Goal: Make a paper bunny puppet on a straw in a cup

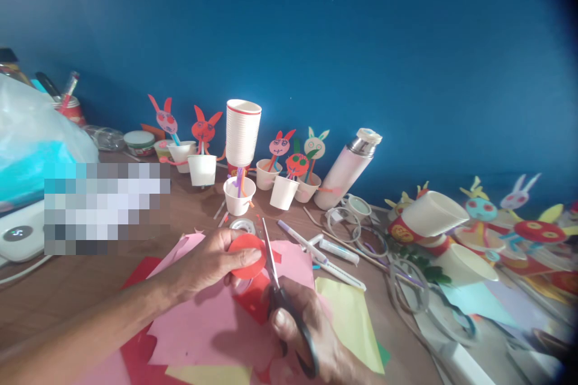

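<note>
My left hand (208, 264) pinches a round red paper disc (246, 255) between thumb and fingers, holding it above the paper pile. My right hand (302, 328) grips black-handled scissors (279, 295), whose thin steel blades point up and touch the disc's right edge. Beneath both hands lie loose sheets of pink paper (203, 331), with red paper (138, 352) showing at their left. A yellow paper sheet (350, 325) sticks out to the right of my right hand.
Along the blue wall (316, 42) stand several white paper cups (239, 195) holding paper rabbit figures, a tall cup stack (241, 132) and a pale pink thermos (345, 168). Pens, a tape roll (242, 226), paper rings and a plastic bag (40, 144) lie about the wooden table (67, 295).
</note>
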Available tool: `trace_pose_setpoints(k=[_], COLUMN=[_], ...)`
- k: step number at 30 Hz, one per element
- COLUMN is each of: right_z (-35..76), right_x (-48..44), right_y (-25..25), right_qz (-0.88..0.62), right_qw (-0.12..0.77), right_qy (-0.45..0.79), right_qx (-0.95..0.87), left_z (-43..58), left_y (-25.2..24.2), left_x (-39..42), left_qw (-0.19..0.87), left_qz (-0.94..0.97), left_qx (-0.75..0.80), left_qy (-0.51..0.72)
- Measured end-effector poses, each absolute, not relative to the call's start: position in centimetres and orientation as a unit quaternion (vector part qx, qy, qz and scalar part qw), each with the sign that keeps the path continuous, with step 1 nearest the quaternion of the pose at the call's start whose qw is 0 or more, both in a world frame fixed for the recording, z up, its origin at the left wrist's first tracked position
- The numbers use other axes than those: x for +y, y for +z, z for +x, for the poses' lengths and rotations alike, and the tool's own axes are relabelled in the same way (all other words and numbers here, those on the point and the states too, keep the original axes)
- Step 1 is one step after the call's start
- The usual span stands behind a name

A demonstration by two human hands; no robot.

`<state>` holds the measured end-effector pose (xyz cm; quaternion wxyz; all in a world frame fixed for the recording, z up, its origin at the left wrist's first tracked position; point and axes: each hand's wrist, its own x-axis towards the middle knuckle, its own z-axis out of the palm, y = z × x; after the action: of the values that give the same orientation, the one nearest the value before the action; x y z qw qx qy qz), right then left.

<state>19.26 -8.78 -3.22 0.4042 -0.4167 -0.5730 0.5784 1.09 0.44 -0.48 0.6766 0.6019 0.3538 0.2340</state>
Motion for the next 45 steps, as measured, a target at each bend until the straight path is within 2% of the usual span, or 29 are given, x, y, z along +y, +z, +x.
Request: trace_pose_setpoints(k=[6, 19, 45], right_z=[19.30, 19.24, 19.10], right_x=[-9.08, -9.19, -8.99], right_y=[-2.36, -3.06, -2.45], right_qz=[-0.416, -0.381, -0.389], right_qw=[0.380, 0.422, 0.412], right_qy=[0.586, 0.600, 0.597], right_qx=[-0.581, -0.563, -0.569], left_z=[1.16, 1.38, 1.28], left_y=[-0.15, -0.37, -0.55], left_x=[0.24, 0.11, 0.33], left_qw=[0.673, 0.702, 0.715], left_qz=[0.619, 0.594, 0.588], left_qx=[0.338, 0.318, 0.306], left_qy=[0.224, 0.229, 0.224])
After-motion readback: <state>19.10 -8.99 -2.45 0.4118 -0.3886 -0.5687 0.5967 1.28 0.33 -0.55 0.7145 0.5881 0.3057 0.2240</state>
